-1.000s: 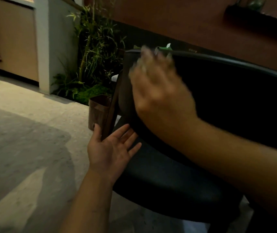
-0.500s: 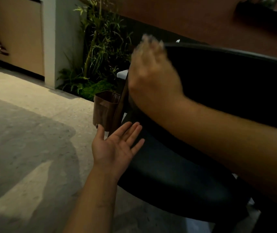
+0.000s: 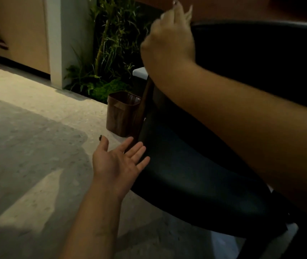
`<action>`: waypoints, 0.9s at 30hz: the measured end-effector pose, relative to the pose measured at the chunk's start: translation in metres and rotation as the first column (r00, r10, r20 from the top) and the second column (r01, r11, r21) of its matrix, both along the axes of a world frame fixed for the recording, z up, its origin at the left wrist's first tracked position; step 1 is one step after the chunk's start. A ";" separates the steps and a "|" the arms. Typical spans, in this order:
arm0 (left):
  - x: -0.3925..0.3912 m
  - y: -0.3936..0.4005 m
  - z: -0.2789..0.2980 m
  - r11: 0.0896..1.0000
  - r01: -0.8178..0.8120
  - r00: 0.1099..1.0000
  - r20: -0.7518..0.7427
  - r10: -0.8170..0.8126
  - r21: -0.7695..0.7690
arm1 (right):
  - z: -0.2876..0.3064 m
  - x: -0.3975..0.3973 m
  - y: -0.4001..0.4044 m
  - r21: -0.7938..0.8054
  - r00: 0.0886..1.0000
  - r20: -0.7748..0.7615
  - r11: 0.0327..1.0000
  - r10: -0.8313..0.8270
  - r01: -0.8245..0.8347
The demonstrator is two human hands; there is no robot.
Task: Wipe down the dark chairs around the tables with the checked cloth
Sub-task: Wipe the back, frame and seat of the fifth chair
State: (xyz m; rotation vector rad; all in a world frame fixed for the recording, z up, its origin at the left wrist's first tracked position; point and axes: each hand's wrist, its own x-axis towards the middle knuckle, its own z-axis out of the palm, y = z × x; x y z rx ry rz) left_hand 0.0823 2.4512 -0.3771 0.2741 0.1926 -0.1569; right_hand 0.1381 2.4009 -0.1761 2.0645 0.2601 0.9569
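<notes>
The dark chair (image 3: 195,176) (smooth, black) faces left, backrest upright. Left hand (image 3: 117,163) lies flat-open, empty, beside the seat; right hand (image 3: 169,43) blurs at the backrest top, grip unclear.

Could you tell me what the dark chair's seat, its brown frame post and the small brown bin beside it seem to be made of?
The dark chair's seat looks like smooth, padded leather or vinyl: it carries a soft, even sheen. The brown frame post seems to be stained wood, though no grain is clear in this dim light. The small brown bin shows wood-grain streaks, so wood or a printed plastic imitation.
</notes>
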 end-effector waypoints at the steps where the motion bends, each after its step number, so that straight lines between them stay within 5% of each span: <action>1: -0.001 0.002 -0.009 1.000 -0.003 1.000 -0.023 0.003 -0.007 | -0.012 0.001 0.001 -0.013 0.999 -0.031 1.000 -0.019 0.019; 5: -0.003 0.010 -0.028 0.999 -0.038 0.989 -0.145 0.035 -0.017 | -0.066 0.008 -0.001 0.031 0.950 -0.311 0.999 -0.031 0.043; 8: -0.004 0.017 -0.028 0.998 -0.067 0.974 -0.215 0.069 0.017 | -0.092 0.003 -0.002 -0.092 0.909 -0.417 0.996 -0.022 -0.018; 12: -0.004 0.024 -0.037 0.992 -0.059 0.932 -0.350 0.096 0.114 | -0.147 -0.004 -0.030 0.330 0.726 -0.621 0.938 0.297 -0.101; 15: -0.002 0.021 -0.045 0.982 -0.022 0.905 -0.413 0.100 0.189 | -0.218 -0.012 -0.056 0.693 0.669 -0.535 0.721 0.516 -0.003; 19: -0.003 -0.001 -0.047 0.952 0.025 0.894 -0.434 0.115 0.304 | -0.268 -0.010 -0.054 0.823 0.738 -0.361 0.566 0.570 -0.035; 23: -0.001 -0.018 -0.051 0.897 0.093 0.902 -0.419 0.108 0.432 | -0.268 -0.027 -0.075 0.801 0.670 -0.413 0.596 0.617 -0.056; 27: 0.005 -0.026 -0.059 0.851 0.193 0.903 -0.429 0.040 0.488 | -0.277 -0.055 -0.127 0.796 0.750 -0.325 0.595 0.576 -0.113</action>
